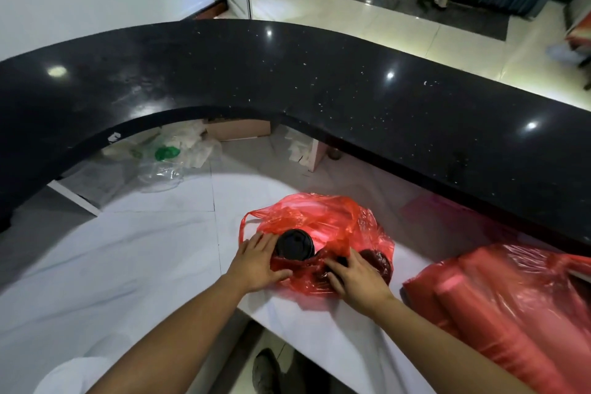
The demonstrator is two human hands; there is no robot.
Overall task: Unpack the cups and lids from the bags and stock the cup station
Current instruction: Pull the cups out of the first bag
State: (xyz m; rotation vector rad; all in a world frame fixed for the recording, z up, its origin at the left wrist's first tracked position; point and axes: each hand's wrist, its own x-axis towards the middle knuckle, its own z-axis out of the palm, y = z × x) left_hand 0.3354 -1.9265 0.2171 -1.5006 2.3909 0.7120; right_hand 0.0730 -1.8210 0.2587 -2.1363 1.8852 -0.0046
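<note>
Red thin plastic bag [319, 221] on white worktop [144, 265]: my left hand [259, 261] cups its round black lid stack [293, 245]; right hand [355, 277] grip looks blurred, I cannot tell. Tugging film may scatter lids.

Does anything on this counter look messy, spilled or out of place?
Nothing is spilled. The untidy spot is the far end of the white counter, under the curve of the black countertop: crumpled clear plastic, loose papers and a cardboard box lie in a heap. The black countertop also shows white specks and scuffs.
</note>
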